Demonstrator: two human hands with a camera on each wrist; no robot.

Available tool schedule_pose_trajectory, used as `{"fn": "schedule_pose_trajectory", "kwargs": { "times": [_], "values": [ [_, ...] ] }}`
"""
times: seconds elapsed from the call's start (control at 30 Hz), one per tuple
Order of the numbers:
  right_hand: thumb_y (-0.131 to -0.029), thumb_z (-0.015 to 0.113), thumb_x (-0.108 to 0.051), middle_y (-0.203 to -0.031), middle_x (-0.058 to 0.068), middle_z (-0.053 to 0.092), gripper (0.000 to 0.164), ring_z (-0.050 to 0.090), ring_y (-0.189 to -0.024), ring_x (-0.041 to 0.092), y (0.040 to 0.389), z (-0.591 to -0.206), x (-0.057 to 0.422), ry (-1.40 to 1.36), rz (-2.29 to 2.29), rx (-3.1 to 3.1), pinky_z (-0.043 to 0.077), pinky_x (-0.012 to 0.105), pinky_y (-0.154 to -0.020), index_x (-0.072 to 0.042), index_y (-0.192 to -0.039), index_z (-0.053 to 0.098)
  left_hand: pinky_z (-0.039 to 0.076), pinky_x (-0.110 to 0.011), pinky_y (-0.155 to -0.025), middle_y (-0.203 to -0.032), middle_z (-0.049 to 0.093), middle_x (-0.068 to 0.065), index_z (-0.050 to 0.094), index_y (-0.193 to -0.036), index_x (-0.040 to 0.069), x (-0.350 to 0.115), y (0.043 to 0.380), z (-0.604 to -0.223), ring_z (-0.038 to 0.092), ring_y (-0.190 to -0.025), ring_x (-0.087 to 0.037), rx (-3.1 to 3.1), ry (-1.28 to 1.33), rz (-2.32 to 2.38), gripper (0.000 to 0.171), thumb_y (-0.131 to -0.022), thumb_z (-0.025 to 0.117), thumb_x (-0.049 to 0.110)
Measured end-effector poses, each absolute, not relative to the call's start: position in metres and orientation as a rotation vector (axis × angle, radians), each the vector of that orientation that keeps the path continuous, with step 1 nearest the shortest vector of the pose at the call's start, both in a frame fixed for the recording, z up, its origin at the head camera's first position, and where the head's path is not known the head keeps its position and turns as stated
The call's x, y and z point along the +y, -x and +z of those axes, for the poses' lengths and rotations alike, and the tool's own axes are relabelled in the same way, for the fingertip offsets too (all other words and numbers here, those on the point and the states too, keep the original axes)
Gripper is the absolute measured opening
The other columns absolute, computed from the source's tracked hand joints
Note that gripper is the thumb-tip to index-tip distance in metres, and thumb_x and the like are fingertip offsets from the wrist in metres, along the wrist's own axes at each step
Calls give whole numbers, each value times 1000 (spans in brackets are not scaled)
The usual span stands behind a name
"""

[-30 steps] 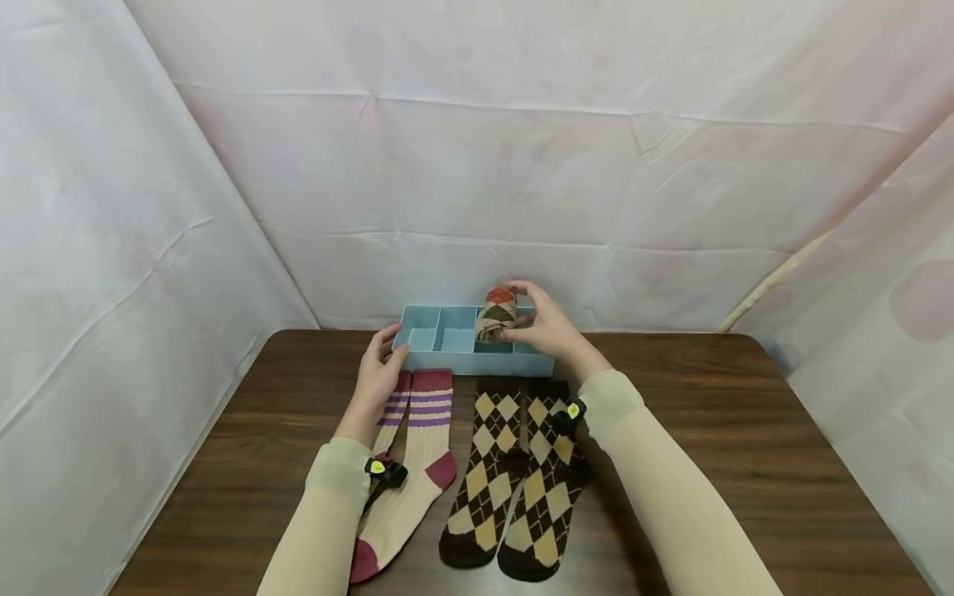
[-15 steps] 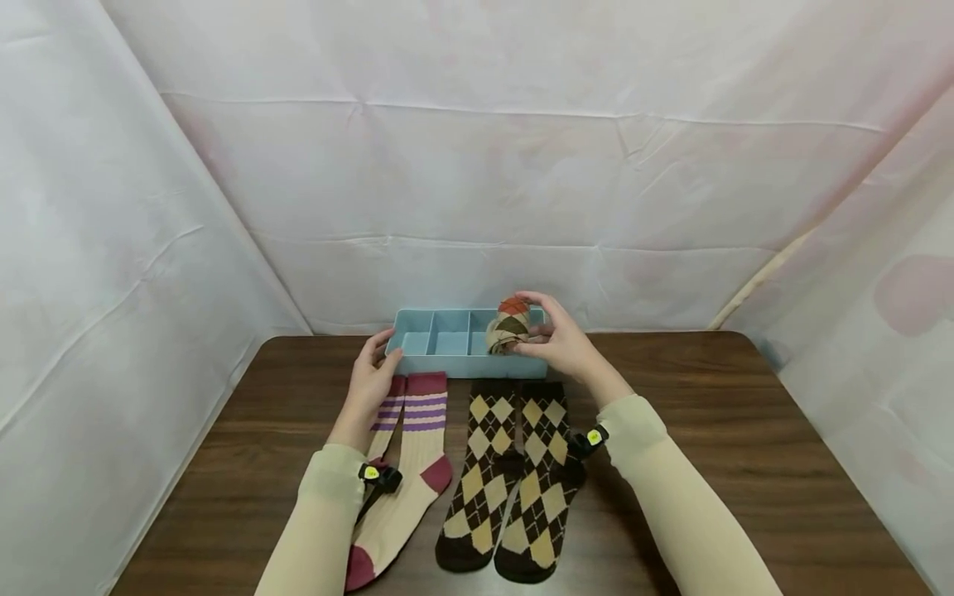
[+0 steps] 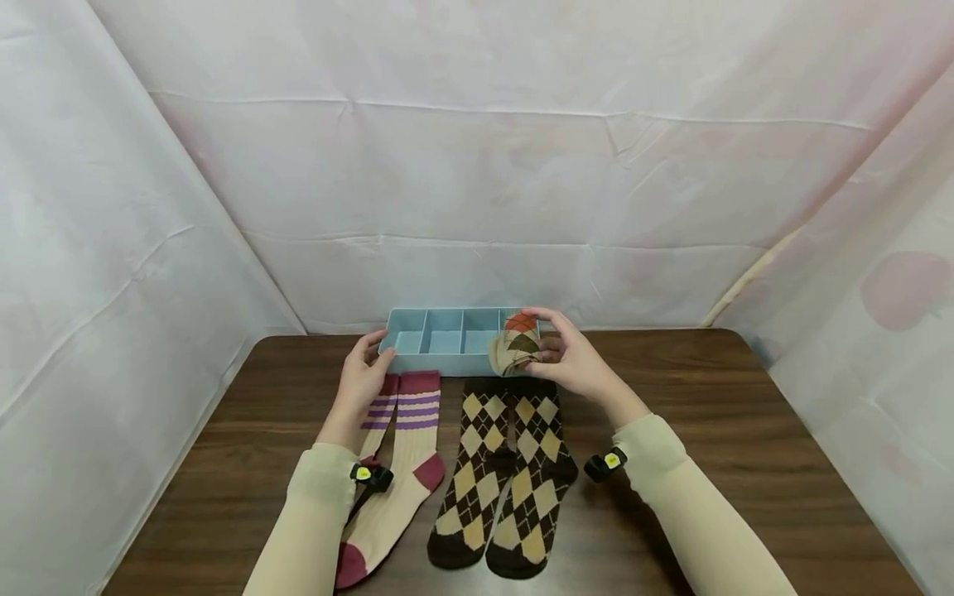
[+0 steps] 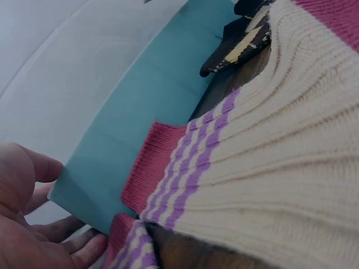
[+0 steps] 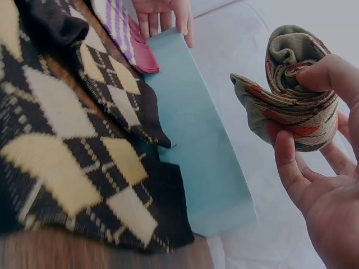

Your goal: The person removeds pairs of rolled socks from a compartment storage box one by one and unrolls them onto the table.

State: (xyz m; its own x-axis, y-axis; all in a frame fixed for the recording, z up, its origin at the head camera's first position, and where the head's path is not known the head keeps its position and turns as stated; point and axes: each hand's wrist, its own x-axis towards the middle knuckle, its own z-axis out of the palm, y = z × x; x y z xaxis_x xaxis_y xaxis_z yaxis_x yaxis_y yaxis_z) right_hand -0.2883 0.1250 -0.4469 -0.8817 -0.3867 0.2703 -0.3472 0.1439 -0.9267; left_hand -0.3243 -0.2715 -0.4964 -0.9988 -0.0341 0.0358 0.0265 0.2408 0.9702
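Note:
My right hand point(image 3: 577, 360) pinches a rolled-up pair of argyle socks point(image 3: 514, 348) in beige, orange and olive. In the right wrist view the sock roll point(image 5: 297, 92) is held clear above the box, its coiled end facing the camera and one flap loose. From the head it overlaps the rightmost compartment and front wall of a light blue divided storage box point(image 3: 440, 364). At the box's left end my left hand point(image 3: 361, 377) grips the corner, thumb in front and fingers round the side. The box's compartments that show in the head view hold nothing.
Cream socks point(image 3: 413, 439) with maroon cuffs and purple stripes lie flat before the box's left half, partly under my left forearm. Dark brown argyle socks point(image 3: 477, 472) lie flat to their right. All rest on a dark wooden table point(image 3: 745, 463) backed by a white cloth point(image 3: 477, 182).
The right hand has carried the sock roll rightward and nearer to me, from over the third compartment to over the rightmost one. The left hand keeps its grip on the box.

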Motion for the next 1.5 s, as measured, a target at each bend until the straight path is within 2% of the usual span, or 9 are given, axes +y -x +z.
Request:
{"fn": "schedule_pose_trajectory", "kwargs": {
  "times": [0.17,0.33,0.63,0.87,0.93,1.1,1.2,1.33,1.5],
  "values": [
    [-93,76,10,-161,11,40,88,69,-119,33,280,-446,135,742,-1868,2351,62,35,-88,-25,-166,41,50,-57,-110,-162,51,-22,50,-162,11,-278,319,-481,56,-138,-40,-2506,-40,-1750,52,-112,61,23],
    [-90,70,15,-162,7,42,91,70,-115,32,275,-446,146,763,-1812,2360,60,34,-83,-24,-166,39,52,-51,-96,-155,58,-18,57,-154,11,-277,309,-458,60,-126,-38,-2541,-65,-1558,48,-109,62,25],
    [-91,65,21,-163,14,44,88,66,-130,33,264,-440,164,949,-1745,2287,61,37,-76,-17,-166,38,56,-53,-98,-151,62,-14,60,-151,15,-228,273,-425,63,-130,-37,-2559,173,-1516,44,-107,66,21],
    [-88,59,24,-160,18,46,88,64,-134,30,255,-437,179,1055,-1679,2259,59,37,-80,-11,-165,36,59,-40,-95,-134,70,-15,63,-138,10,-165,257,-441,69,-111,-25,-2571,509,-1666,33,-106,69,17],
    [-87,57,24,-161,18,45,88,64,-134,29,252,-437,184,1102,-1655,2250,58,37,-81,-9,-165,35,59,-38,-94,-133,70,-15,61,-137,9,-149,250,-447,69,-112,-23,-2599,613,-1708,32,-108,69,19],
    [-86,55,26,-165,20,40,87,64,-133,29,244,-438,192,1215,-1627,2176,58,37,-83,-5,-165,34,56,-44,-102,-140,66,-16,56,-139,8,-121,236,-454,68,-122,-28,-2584,823,-1852,31,-112,64,20],
    [-88,55,26,-165,24,39,85,63,-135,29,240,-437,194,1270,-1626,2107,60,37,-90,-1,-164,33,57,-44,-101,-144,64,-15,54,-140,10,-110,231,-453,68,-123,-28,-2577,880,-1961,33,-112,65,21],
    [-91,58,24,-164,25,41,82,61,-138,29,233,-436,196,1277,-1608,2064,59,39,-98,0,-165,31,58,-35,-97,-139,63,-14,51,-142,7,-98,227,-454,69,-119,-26,-2541,916,-2120,38,-109,68,15],
    [-99,60,18,-168,18,41,76,61,-140,26,222,-435,204,1210,-1549,2143,60,39,-95,-4,-167,34,55,-27,-88,-126,62,-13,50,-138,3,-83,219,-462,70,-107,-18,-2466,857,-2321,40,-104,70,4]
  ]
}}
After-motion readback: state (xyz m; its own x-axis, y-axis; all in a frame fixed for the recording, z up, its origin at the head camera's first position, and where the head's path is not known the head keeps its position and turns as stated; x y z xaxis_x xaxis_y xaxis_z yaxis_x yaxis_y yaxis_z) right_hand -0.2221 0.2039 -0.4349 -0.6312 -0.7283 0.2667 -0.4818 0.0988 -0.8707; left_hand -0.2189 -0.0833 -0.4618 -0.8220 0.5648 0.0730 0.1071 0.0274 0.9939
